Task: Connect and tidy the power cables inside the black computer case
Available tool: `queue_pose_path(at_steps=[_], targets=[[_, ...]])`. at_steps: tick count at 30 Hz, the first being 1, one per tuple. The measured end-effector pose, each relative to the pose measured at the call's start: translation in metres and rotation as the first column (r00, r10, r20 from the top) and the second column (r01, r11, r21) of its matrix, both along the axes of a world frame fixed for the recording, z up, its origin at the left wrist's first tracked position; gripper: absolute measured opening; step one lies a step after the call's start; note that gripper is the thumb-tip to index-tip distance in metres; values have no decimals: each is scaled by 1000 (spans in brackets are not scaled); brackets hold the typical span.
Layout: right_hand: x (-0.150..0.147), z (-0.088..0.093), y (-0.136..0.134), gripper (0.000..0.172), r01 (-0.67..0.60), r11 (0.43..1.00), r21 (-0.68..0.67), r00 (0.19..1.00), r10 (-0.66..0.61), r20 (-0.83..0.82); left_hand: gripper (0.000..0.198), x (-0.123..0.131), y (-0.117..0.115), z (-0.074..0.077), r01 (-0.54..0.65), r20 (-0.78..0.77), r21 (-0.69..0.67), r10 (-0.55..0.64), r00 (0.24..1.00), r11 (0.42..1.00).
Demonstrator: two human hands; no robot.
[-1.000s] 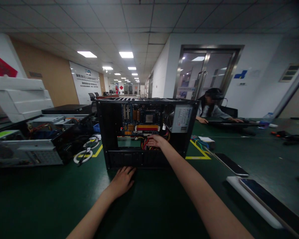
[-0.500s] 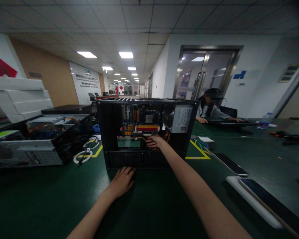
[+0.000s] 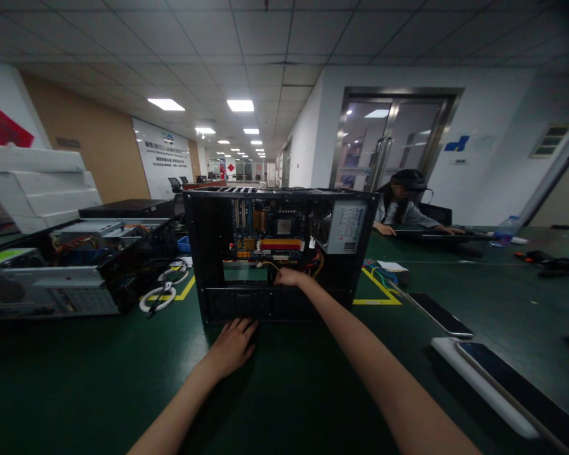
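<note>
An open black computer case [image 3: 203, 253] stands on the green table [image 3: 289, 392] in front of me, its motherboard [image 3: 270, 230] and power supply [image 3: 344, 226] exposed. My left hand [image 3: 232, 344] lies flat on the table against the case's lower front edge, fingers stretched out. Inside the case, my right hand [image 3: 288, 277] sits low near a bundle of coloured cables [image 3: 315, 262], fingers curled; what they hold is hidden.
Other opened computer cases [image 3: 76, 265] and white cable coils [image 3: 164, 291] lie at the left. A phone [image 3: 440, 313] and a white-edged dark panel [image 3: 497, 385] rest at the right. Another person [image 3: 403, 205] sits at the far side of the table. Yellow tape [image 3: 379, 291] marks the surface.
My right hand has dropped lower and slightly left inside the case, away from the red cables. My left hand has stayed in place.
</note>
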State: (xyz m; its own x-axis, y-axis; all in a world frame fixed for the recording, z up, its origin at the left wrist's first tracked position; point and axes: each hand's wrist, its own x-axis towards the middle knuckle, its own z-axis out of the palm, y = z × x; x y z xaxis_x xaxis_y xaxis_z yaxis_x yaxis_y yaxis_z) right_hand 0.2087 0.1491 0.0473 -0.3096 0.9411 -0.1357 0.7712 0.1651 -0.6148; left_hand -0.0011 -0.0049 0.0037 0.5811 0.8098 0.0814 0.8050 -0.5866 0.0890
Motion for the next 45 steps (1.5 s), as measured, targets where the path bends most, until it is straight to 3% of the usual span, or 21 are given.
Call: queue_pose_path(at_steps=[2,6,10,19,27,33,36,39,45], targets=[[-1,0,1,5,-53,999,5,990,52,133,50,0,0,0,-1,2,1,1,1000,1000],[-2,-2,4,23,-152,980,-132,942,184,280,50,1,-1,-1,-3,8,12,3,1000,1000],[-3,-2,6,25,-196,955,-225,884,271,381,51,1,-2,1,-6,6,6,6,1000,1000],[-2,2,1,22,-154,962,-223,891,233,389,50,1,-1,1,-4,14,6,4,1000,1000],[2,-6,9,21,-124,967,-224,927,194,322,51,1,-2,1,-2,9,6,2,1000,1000],[-1,0,1,12,-135,985,-106,970,154,191,51,2,-3,3,-16,-1,-7,16,1000,1000],[-4,8,-6,8,-57,998,-34,993,61,105,51,2,-3,2,-10,5,-2,10,1000,1000],[-5,12,-11,6,31,994,-106,994,-42,-105,51,1,-2,2,-1,12,9,1,1000,1000],[0,17,-13,15,164,957,-241,814,-269,-515,51,1,-3,2,7,15,1,-7,1000,1000]])
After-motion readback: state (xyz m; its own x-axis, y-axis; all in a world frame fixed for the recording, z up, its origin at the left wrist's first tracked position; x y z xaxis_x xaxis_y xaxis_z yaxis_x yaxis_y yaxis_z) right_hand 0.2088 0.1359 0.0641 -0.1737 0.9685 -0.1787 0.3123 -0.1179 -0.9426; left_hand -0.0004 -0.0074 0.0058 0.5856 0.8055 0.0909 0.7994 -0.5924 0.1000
